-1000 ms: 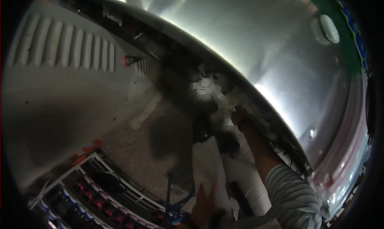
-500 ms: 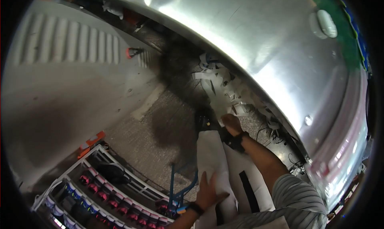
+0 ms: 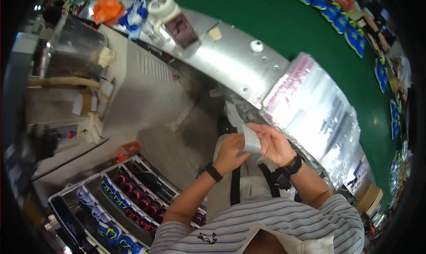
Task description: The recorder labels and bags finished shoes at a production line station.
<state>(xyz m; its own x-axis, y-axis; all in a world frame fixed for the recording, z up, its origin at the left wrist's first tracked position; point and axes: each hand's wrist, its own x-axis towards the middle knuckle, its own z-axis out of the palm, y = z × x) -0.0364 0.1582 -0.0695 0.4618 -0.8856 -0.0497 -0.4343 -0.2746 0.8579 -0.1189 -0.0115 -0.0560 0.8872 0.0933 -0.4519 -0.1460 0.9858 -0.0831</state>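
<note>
Two hands point(image 3: 253, 149) pinch white label strip point(image 3: 242, 127); strip long, curling upward.

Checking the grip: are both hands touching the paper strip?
Touching: the head view shows left hand and right hand pinching the paper strip.

Paper strip point(image 3: 248, 136) partly behind hands point(image 3: 255, 149).

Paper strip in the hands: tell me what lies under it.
Under the paper strip show pale trousers and grey floor. The left hand and right hand pinch its lower end, whose tip the fingers hide.
</note>
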